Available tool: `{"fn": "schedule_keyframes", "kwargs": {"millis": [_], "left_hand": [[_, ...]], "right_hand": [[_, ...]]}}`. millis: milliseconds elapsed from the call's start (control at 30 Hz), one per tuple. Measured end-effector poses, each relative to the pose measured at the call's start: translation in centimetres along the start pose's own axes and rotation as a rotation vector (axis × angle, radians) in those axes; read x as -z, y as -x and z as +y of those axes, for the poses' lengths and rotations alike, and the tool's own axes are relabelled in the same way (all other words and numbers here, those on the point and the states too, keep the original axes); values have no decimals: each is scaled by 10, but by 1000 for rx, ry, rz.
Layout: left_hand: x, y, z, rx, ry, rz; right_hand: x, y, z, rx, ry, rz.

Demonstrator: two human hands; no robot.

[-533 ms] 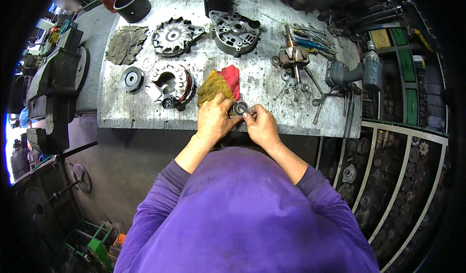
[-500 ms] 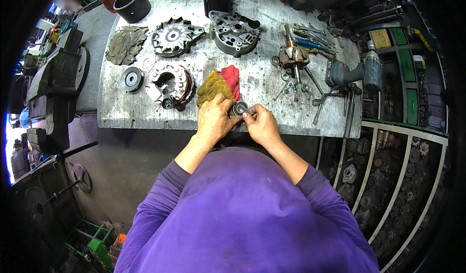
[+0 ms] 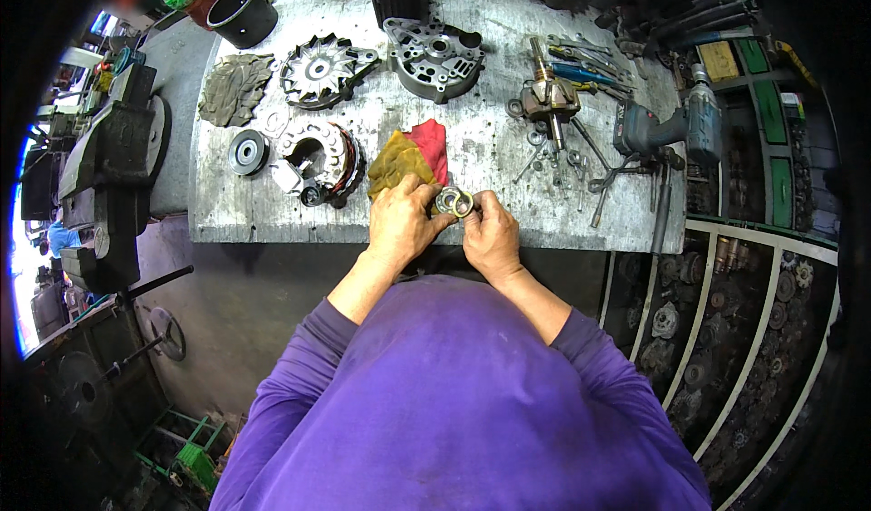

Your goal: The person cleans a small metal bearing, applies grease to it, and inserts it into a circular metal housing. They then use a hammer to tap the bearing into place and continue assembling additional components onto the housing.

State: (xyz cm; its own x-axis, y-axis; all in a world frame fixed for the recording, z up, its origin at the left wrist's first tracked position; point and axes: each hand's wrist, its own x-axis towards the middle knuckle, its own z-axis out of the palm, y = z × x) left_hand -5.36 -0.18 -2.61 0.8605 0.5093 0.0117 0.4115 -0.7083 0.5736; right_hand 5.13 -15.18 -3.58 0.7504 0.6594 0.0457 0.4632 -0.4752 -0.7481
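Near the front edge of the bench, my left hand (image 3: 402, 218) is closed on a small round bearing (image 3: 445, 200), pinching its side. My right hand (image 3: 493, 237) grips a thin brass-coloured ring (image 3: 463, 204) between thumb and fingers, overlapping the bearing's right side. Whether the two parts touch cannot be made out. Just beyond my left hand lie a yellow-brown cloth (image 3: 396, 161) and a red cloth (image 3: 430, 146). To the left sit a copper-wound stator (image 3: 337, 157) and a pulley (image 3: 248, 152).
On the metal-topped bench (image 3: 508, 225), a finned alternator housing (image 3: 319, 71) and another housing (image 3: 439, 62) stand farther back. A rotor (image 3: 550, 98), wrenches (image 3: 590, 71), an impact driver (image 3: 662, 128) and a hammer (image 3: 663, 204) lie right. Gloves (image 3: 234, 89) and a black bucket (image 3: 242, 15) are left.
The brass-coloured ring now shows apart from the bearing's face, held in my right hand, which has shifted slightly right. My left hand stays about where it was. The view has shifted slightly.
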Motion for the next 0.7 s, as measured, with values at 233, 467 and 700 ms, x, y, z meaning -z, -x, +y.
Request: {"fn": "schedule_keyframes", "kwargs": {"millis": [233, 467, 700], "left_hand": [[2, 0, 1, 17, -17, -20], [1, 0, 4, 15, -12, 2], [-7, 1, 3, 17, -36, 79]], "right_hand": [[39, -21, 4, -233, -32, -149], [123, -9, 28, -357, 380, -469], [117, -21, 30, -204, 251, -251]]}}
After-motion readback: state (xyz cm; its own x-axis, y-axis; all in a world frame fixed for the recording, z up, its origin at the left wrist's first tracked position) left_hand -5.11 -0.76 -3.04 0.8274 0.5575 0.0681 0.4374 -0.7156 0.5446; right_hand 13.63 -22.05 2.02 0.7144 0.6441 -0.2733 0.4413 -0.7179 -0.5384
